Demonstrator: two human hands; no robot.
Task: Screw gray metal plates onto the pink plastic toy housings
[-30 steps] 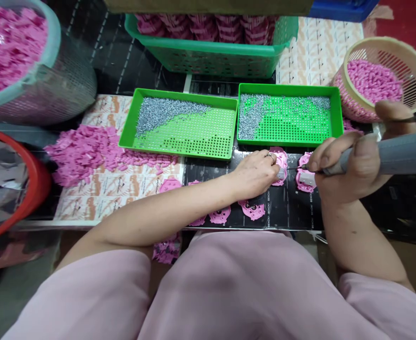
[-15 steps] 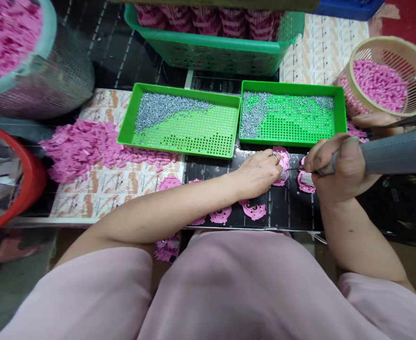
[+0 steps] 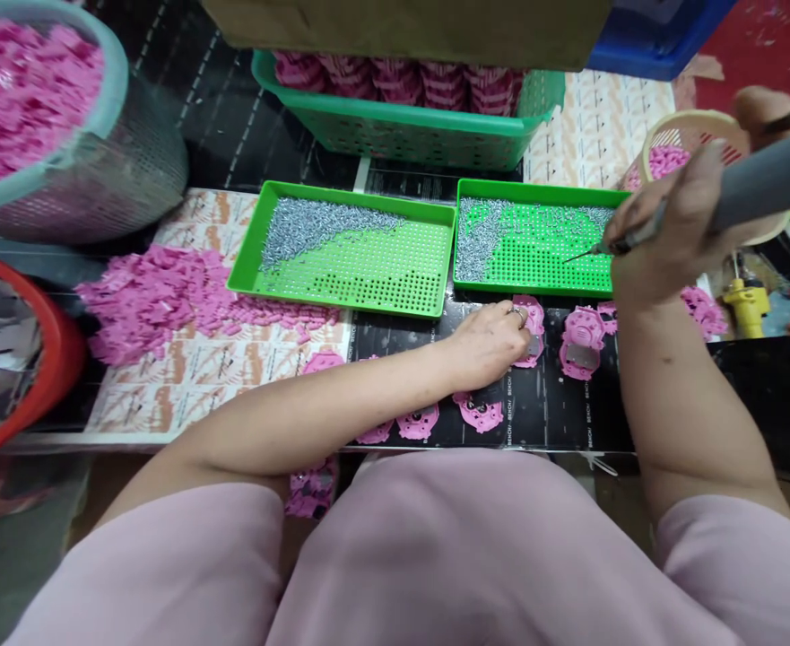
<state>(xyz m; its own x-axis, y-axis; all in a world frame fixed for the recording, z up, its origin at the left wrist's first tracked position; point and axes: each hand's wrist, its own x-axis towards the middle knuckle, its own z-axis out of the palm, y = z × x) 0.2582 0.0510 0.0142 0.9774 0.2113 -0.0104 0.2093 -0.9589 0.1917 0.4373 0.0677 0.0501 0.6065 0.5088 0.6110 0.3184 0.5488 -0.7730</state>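
Observation:
My left hand (image 3: pixel 494 343) is closed over the left side of a pink plastic part (image 3: pixel 533 332) lying on the black bench; its fingertips are partly hidden. In my right hand (image 3: pixel 670 224) is a grey electric screwdriver (image 3: pixel 771 179), gripped around its front end. The thin bit points left, above the right green tray (image 3: pixel 535 289) of small silver screws. Just right of my left hand lies another pink part (image 3: pixel 581 339) with a grey plate on it. Several similar pink parts (image 3: pixel 481 413) lie along the front edge, some behind my left forearm.
A second green tray (image 3: pixel 341 304) of screws sits on the left, beside a pile of small pink pieces (image 3: pixel 152 301). Around stand a tall basket (image 3: pixel 132 179), a red-rimmed bin (image 3: pixel 65 350), a green crate (image 3: pixel 421 139) and a cream basket (image 3: pixel 697 126). A cardboard box (image 3: pixel 408 31) overhangs the crate.
My right hand has lifted the screwdriver up and away from the pink part, so its bit is now over the right tray. My left hand stays at the same part. The view has shifted slightly.

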